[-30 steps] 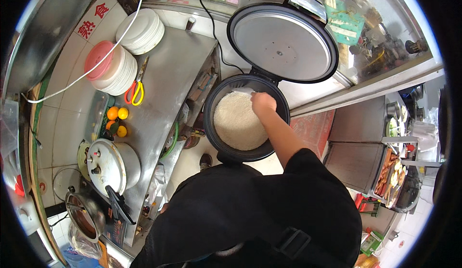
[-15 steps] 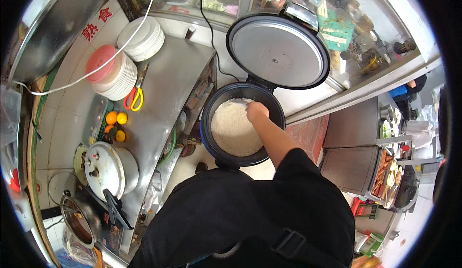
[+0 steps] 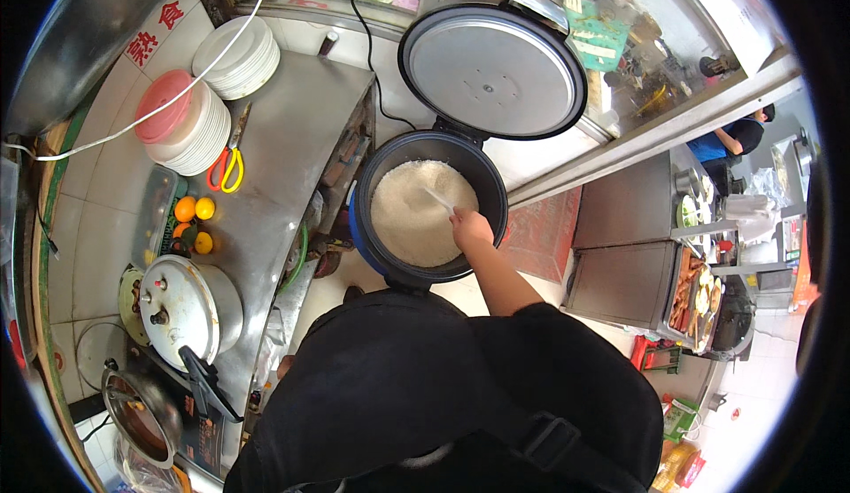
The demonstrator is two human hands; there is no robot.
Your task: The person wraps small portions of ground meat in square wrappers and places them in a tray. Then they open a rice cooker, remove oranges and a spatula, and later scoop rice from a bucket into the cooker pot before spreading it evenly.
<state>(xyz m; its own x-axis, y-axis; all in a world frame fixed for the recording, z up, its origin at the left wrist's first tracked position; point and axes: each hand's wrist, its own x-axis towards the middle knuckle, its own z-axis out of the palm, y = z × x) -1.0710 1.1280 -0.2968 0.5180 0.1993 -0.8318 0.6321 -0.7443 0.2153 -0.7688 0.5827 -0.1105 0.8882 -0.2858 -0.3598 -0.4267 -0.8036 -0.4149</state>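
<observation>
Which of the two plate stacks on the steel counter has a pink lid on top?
The nearer stack of white plates, beside the scissors, carries the pink lid. The farther stack by the wall is bare white on top.

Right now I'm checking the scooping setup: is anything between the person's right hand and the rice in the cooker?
Nothing visible. The lid is swung up and back, so the rice cooker is open. The right hand is over its right rim, holding a white paddle that reaches onto the rice.
</observation>
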